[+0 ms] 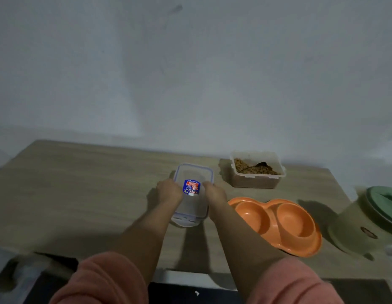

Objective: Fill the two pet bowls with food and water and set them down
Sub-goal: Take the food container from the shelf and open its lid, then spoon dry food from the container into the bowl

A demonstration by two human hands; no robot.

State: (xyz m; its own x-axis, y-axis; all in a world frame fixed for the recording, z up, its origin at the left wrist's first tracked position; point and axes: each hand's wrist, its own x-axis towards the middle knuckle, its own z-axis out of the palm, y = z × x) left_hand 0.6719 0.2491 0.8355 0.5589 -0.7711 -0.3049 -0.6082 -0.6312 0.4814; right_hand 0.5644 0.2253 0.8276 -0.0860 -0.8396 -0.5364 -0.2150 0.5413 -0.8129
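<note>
The orange double pet bowl (278, 224) sits on the table (81, 189) just right of the right hand (214, 194), both wells bare. Beyond that hand, further right, an open tub of kibble (256, 170) holds a dark spoon (254, 166). Between both hands lies a clear lid (191, 194) with a blue-and-red label; the left hand (169, 191) and right hand grip its opposite edges, fingers curled.
</note>
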